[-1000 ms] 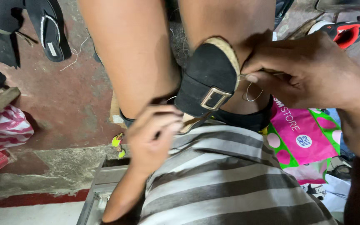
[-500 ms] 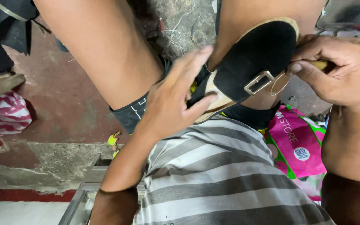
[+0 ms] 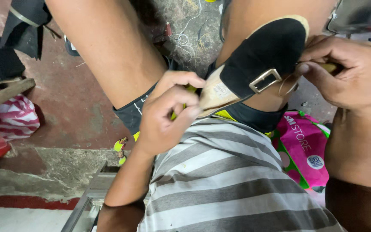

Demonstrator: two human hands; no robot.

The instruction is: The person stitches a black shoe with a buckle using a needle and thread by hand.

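The black shoe (image 3: pixel 258 64) is gripped at its heel end by the curled left hand (image 3: pixel 168 114); a yellow-handled tool (image 3: pixel 329 67) is pinched in the right hand (image 3: pixel 344 73), fingers closed tight.

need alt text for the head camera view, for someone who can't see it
Seen from above, a seated person works on a black shoe with a metal buckle, propped on their knee. The left hand grips its tan sole end, and the right hand pinches something small at its side. Below are a striped grey shirt and a pink bag.
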